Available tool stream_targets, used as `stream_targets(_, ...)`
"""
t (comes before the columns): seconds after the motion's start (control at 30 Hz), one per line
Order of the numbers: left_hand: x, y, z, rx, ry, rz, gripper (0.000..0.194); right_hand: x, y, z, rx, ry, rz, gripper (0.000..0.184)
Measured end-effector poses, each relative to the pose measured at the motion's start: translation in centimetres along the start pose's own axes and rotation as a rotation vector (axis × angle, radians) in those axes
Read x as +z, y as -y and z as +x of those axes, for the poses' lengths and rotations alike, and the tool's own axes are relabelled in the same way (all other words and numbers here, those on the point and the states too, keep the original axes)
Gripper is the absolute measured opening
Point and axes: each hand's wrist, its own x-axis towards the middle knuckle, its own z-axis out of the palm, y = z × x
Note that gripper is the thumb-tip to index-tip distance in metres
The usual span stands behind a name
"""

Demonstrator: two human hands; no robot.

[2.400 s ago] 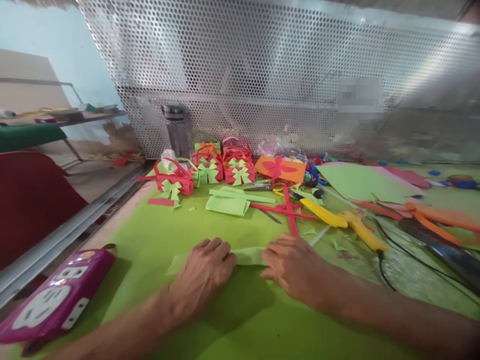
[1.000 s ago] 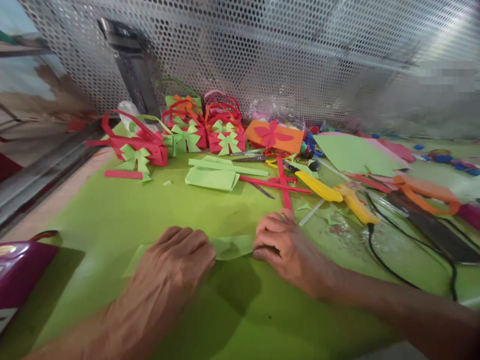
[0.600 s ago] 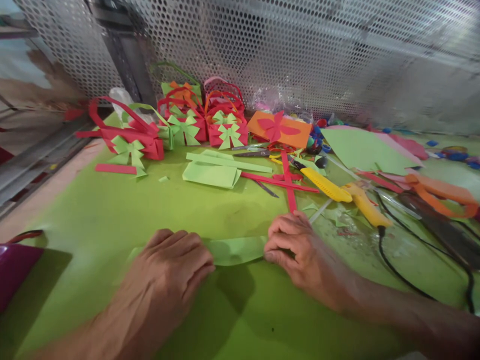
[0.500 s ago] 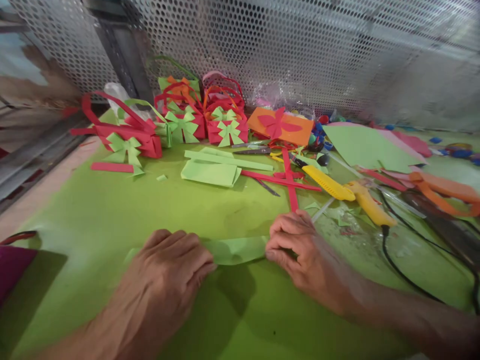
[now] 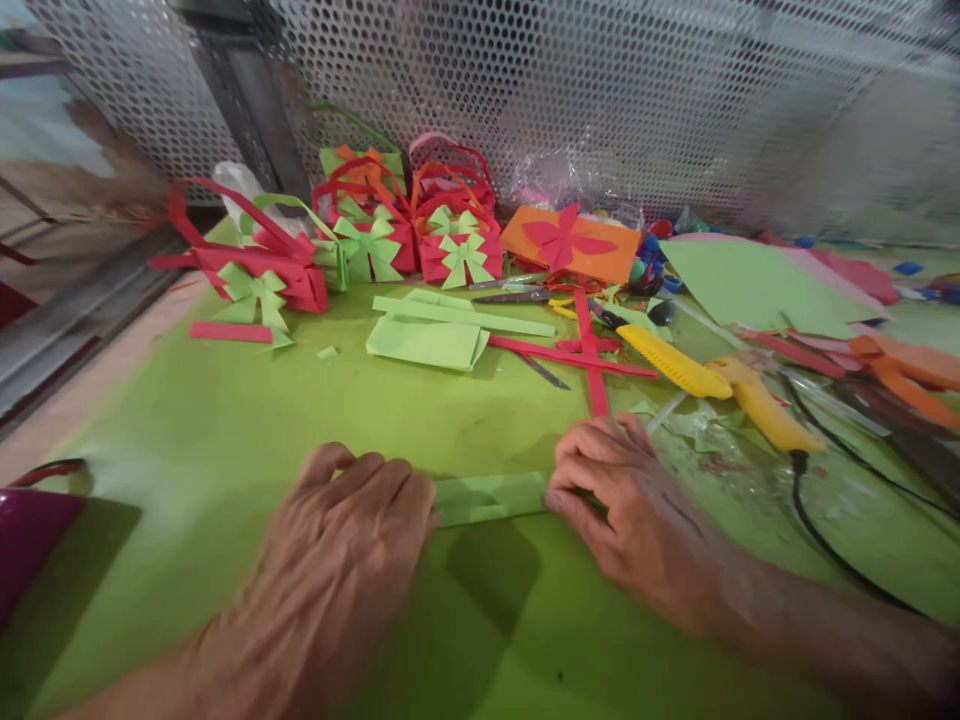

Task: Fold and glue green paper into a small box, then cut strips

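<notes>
A folded strip of green paper stretches between my two hands, low over the green table surface. My left hand is closed over the strip's left end, its fingers curled and mostly hidden behind the knuckles. At the right end, my right hand pinches the paper between thumb and fingers. Just beyond the right hand lie crossed red paper strips. A folded light-green paper piece rests past the strip, with a narrow green strip across it.
Small paper bags with bows stand along the perforated metal panel. A yellow box cutter and a yellow glue gun with a black cord lie at right. Green sheets are behind them. A purple item sits at left.
The green strip, bowed before, now looks flatter and straighter between my hands. The left fingers are curled further over it. The whole view has shifted slightly.
</notes>
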Motion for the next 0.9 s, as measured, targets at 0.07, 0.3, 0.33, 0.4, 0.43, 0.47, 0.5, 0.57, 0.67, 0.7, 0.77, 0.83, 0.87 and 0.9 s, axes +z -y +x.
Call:
stream_targets(0.07, 0.11, 0.06, 0.02, 0.016, -0.009, 0.021, 0.029, 0.08, -0.14, 0.02, 0.027, 0.043, 0.039, 0.024)
stream_targets(0.3, 0.36, 0.31, 0.00, 0.043, -0.042, 0.039, 0.027, 0.23, -0.10, -0.07, 0.087, 0.108, 0.087, 0.025)
stream_targets(0.33, 0.34, 0.31, 0.05, 0.044, -0.047, 0.039, 0.027, 0.23, -0.08, -0.06, 0.089, 0.107, 0.082, 0.025)
stream_targets(0.4, 0.28, 0.26, 0.17, 0.050, -0.054, 0.042, 0.027, 0.25, -0.07, -0.01, 0.087, 0.101, 0.071, 0.024)
stream_targets(0.43, 0.26, 0.24, 0.23, 0.054, -0.052, 0.043, 0.027, 0.27, -0.07, 0.02, 0.082, 0.096, 0.064, 0.024)
stream_targets(0.47, 0.25, 0.22, 0.28, 0.056, -0.049, 0.044, 0.027, 0.29, -0.07, 0.06, 0.076, 0.092, 0.057, 0.024)
stream_targets(0.5, 0.25, 0.20, 0.32, 0.056, -0.039, 0.042, 0.026, 0.30, -0.07, 0.10, 0.070, 0.090, 0.048, 0.024)
stream_targets(0.57, 0.29, 0.20, 0.35, 0.048, -0.033, 0.038, 0.026, 0.30, -0.05, 0.15, 0.053, 0.086, 0.031, 0.025)
stream_targets(0.67, 0.30, 0.22, 0.34, 0.040, -0.041, 0.030, 0.026, 0.26, -0.03, 0.17, 0.033, 0.072, 0.013, 0.026)
stream_targets(0.7, 0.28, 0.23, 0.36, 0.043, -0.045, 0.029, 0.026, 0.24, -0.03, 0.17, 0.030, 0.065, 0.009, 0.027)
stream_targets(0.77, 0.19, 0.22, 0.42, 0.055, -0.048, 0.035, 0.027, 0.20, -0.03, 0.16, 0.029, 0.052, 0.005, 0.028)
stream_targets(0.83, 0.06, 0.21, 0.50, 0.065, -0.047, 0.050, 0.027, 0.17, -0.04, 0.16, 0.026, 0.039, 0.008, 0.028)
stream_targets(0.87, 0.00, 0.20, 0.52, 0.061, -0.043, 0.058, 0.027, 0.17, -0.04, 0.16, 0.025, 0.035, 0.012, 0.028)
stream_targets(0.9, -0.04, 0.21, 0.52, 0.053, -0.037, 0.064, 0.027, 0.19, -0.04, 0.16, 0.025, 0.030, 0.016, 0.029)
